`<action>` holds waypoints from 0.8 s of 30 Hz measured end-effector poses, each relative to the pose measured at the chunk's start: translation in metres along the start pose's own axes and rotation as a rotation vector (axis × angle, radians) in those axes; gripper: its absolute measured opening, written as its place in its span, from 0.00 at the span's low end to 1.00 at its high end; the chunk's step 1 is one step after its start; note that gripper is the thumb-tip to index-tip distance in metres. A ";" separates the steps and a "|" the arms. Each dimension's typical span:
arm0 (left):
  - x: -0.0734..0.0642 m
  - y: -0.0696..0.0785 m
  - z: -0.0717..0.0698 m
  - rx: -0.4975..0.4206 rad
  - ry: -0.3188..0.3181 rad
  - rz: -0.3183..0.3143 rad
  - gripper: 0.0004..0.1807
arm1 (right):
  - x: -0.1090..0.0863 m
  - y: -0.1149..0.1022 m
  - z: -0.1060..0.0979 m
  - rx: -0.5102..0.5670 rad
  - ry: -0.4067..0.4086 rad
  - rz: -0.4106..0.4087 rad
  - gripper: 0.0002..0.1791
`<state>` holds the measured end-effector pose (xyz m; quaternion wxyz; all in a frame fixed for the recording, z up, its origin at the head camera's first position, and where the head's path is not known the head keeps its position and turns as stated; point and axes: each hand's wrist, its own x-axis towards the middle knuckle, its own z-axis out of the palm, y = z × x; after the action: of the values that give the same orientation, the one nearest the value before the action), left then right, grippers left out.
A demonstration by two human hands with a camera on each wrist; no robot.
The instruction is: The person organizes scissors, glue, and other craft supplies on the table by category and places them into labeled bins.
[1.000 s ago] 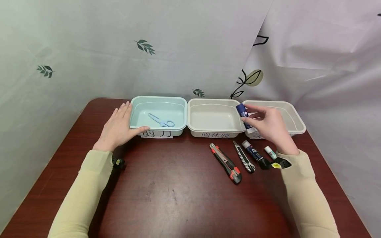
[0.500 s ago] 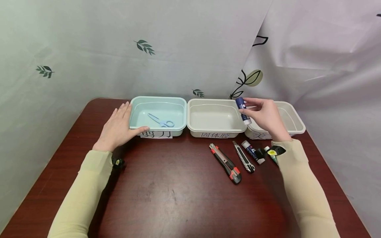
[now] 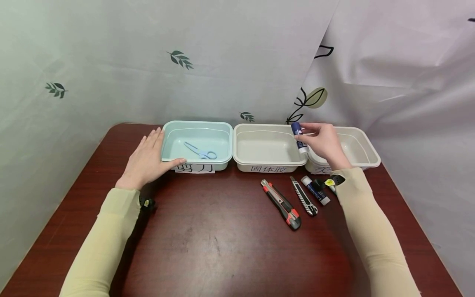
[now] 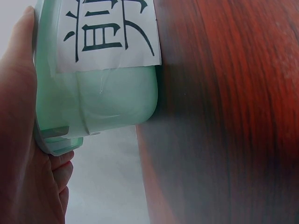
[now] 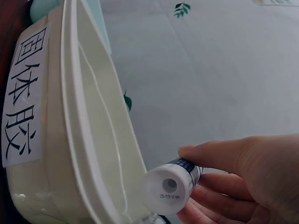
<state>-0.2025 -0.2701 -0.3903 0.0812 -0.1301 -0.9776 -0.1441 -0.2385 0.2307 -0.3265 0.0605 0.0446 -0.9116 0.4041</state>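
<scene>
My right hand [image 3: 322,140] pinches a blue glue stick [image 3: 299,137] between thumb and fingers, over the right end of the middle cream box [image 3: 269,162]. The right wrist view shows the white base of the glue stick [image 5: 161,193] beside the box rim. On the left, my left hand [image 3: 145,159] rests on the left rim of a light blue box [image 3: 222,160], its fingers straight and thumb along the front edge. Blue scissors [image 3: 202,152] lie inside that box. In the left wrist view, the hand [image 4: 18,121] touches the box's rim [image 4: 39,84].
A third box [image 3: 365,154] stands at the right. In front lie a red-and-black utility knife [image 3: 281,205], a slimmer black-and-white utility knife [image 3: 304,197] and another glue stick [image 3: 316,192]. A small tube [image 3: 332,189] is mostly hidden by my right wrist. A patterned curtain [image 3: 222,62] hangs behind.
My right hand has moved left and slightly up with the glue stick, from the gap between the middle and right boxes to over the middle box's right end. The left hand stays put.
</scene>
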 end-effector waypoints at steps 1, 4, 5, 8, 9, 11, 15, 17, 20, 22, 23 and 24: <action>0.000 0.000 0.000 0.001 0.001 0.001 0.65 | 0.001 0.001 0.001 0.004 0.002 0.000 0.27; 0.000 0.000 0.000 0.003 0.006 0.005 0.65 | 0.002 0.004 0.003 0.007 0.008 -0.001 0.27; 0.000 0.000 0.000 0.003 0.008 0.005 0.65 | 0.002 0.005 0.003 0.006 0.009 -0.004 0.27; 0.000 0.001 -0.001 0.000 0.005 0.003 0.65 | 0.003 0.006 0.004 -0.002 0.012 -0.006 0.27; 0.000 0.001 -0.001 0.000 0.004 0.001 0.65 | 0.003 0.006 0.004 -0.005 0.012 -0.006 0.27; -0.001 0.002 -0.002 -0.002 0.000 -0.002 0.66 | 0.004 0.007 0.004 -0.008 0.012 -0.003 0.26; 0.000 0.002 -0.001 -0.002 -0.003 -0.004 0.66 | 0.005 0.007 0.004 -0.009 0.012 -0.001 0.27; 0.000 0.001 -0.001 -0.003 -0.004 -0.003 0.66 | 0.006 0.008 0.005 -0.010 0.015 -0.003 0.26; -0.001 0.001 -0.001 -0.004 -0.005 -0.003 0.66 | 0.006 0.010 0.005 -0.019 0.022 -0.004 0.26; -0.001 0.001 -0.001 -0.003 -0.005 -0.002 0.66 | 0.006 0.010 0.005 -0.020 0.024 0.000 0.26; 0.000 0.001 -0.001 -0.003 -0.005 -0.002 0.66 | 0.006 0.010 0.005 -0.021 0.023 -0.001 0.26; 0.000 0.001 -0.001 -0.003 -0.005 -0.002 0.66 | 0.005 0.010 0.005 -0.023 0.022 0.000 0.26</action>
<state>-0.2017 -0.2695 -0.3892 0.0785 -0.1298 -0.9777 -0.1452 -0.2455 0.2336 -0.3370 0.0711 0.0392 -0.9155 0.3942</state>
